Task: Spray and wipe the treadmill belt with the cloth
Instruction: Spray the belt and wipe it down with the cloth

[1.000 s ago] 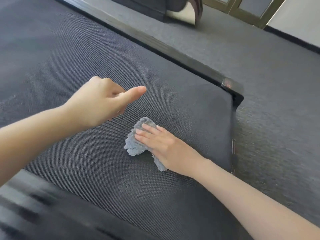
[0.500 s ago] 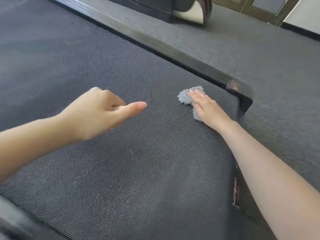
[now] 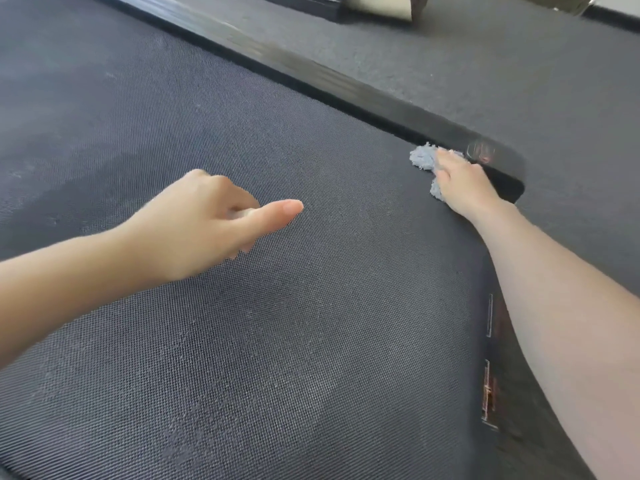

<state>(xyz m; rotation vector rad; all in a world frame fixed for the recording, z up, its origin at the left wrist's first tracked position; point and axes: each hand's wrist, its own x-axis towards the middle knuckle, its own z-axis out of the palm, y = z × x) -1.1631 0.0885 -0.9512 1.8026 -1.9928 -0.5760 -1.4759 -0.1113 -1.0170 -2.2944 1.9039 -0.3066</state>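
The dark textured treadmill belt [image 3: 311,341] fills most of the view. A small grey-blue cloth [image 3: 423,159] lies on the belt at its far right corner, against the side rail. My right hand [image 3: 464,183] presses flat on the cloth, covering its right part. My left hand [image 3: 207,220] hovers over the middle of the belt, fingers curled in and thumb stretched out to the right, holding nothing. No spray bottle is in view.
A black side rail [image 3: 346,88] runs along the belt's far edge to a rounded end cap [image 3: 498,157]. Beyond it lies dark grey carpet [image 3: 485,81]. The base of another machine [image 3: 363,8] stands at the top.
My right hand has slid the cloth from the middle of the belt out to the far right corner by the end cap. My left hand stays in the same pose.
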